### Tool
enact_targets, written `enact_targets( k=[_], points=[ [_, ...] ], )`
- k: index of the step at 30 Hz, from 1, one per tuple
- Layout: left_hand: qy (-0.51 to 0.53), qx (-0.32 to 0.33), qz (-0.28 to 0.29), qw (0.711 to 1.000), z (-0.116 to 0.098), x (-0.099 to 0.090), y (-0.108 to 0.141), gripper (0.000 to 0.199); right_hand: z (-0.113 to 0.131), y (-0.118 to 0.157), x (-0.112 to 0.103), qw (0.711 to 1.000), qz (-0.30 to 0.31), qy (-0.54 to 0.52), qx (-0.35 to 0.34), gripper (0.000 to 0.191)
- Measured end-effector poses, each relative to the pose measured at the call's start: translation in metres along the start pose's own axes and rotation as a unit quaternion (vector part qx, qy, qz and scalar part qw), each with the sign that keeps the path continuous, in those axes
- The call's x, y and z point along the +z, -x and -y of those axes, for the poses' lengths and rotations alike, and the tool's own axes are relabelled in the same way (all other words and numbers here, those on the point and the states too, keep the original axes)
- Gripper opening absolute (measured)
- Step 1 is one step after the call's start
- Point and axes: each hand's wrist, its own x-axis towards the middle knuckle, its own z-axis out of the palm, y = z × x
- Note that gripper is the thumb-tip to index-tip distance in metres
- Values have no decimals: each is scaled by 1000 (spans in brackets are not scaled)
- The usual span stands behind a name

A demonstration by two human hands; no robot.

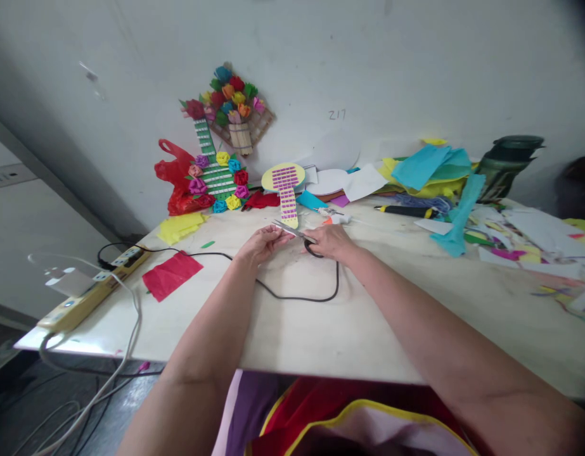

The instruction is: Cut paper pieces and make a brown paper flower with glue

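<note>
My right hand point(329, 242) is closed around black-handled scissors point(295, 232), whose blades point left toward my left hand. The fingers of my left hand point(264, 244) are pinched together near the blade tips; a small pale piece seems to be between them, too small to make out. Just behind both hands stands a yellow guitar-shaped paper piece point(287, 183) with purple strips. A black cable point(296, 298) loops over the table in front of my hands.
Red paper point(172, 276) and a power strip point(73, 310) lie left. Behind stand a flower-trimmed green guitar shape point(220, 182) and a red bag point(175, 174). Rightward are a glue gun point(406, 210), blue crepe paper point(458, 221), paper scraps point(525, 234) and a dark bottle point(508, 168).
</note>
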Motion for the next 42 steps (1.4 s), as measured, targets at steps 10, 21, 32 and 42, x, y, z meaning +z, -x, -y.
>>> enact_targets(
  k=[10,21,32,42],
  points=[
    [-44,-5,4,999,0,4,1,6,-2,2,5,994,-29,-81,62,35],
    [-60,20,-32,998,-3,2,2,6,-4,3,6,979,-57,-137,140,32],
    [-66,28,-25,997,-3,3,3,5,-5,0,12,978,-58,-159,123,32],
    [-74,41,14,996,-1,-2,3,10,0,3,5,983,-34,-145,106,35]
  ],
)
